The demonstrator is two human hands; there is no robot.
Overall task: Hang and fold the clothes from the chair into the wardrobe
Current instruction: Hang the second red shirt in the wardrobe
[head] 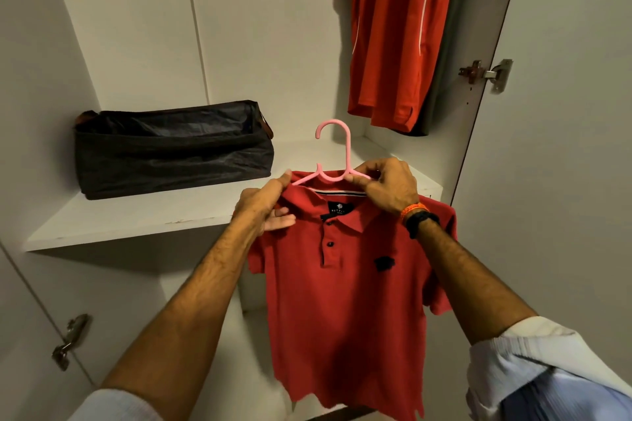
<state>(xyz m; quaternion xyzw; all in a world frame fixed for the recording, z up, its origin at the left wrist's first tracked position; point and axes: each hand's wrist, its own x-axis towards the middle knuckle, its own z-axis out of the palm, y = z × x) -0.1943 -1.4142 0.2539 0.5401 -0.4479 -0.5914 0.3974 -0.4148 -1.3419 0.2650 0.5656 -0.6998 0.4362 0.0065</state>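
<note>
Storage bin (171,150) on shelf (136,219) behind hanger-held polo shirt (345,301).

**What We Count in the Wardrobe**

We count two hands, the left hand (265,208) and the right hand (386,186), one pink hanger (333,161), one red polo shirt (345,301), one hanging red shirt (393,34), one dark storage bin (171,154), one shelf (136,219) and two door hinges, the upper hinge (487,73) and the lower hinge (70,340).

Both forearms are bare, with light blue sleeves rolled up near the elbows. The right sleeve (533,362) shows fine stripes and a paler turned-back cuff; the left sleeve (113,407) shows only a pale edge. Just behind the right hand (386,186) sit an orange thread band (412,209) and a black wristband (421,219).
</note>
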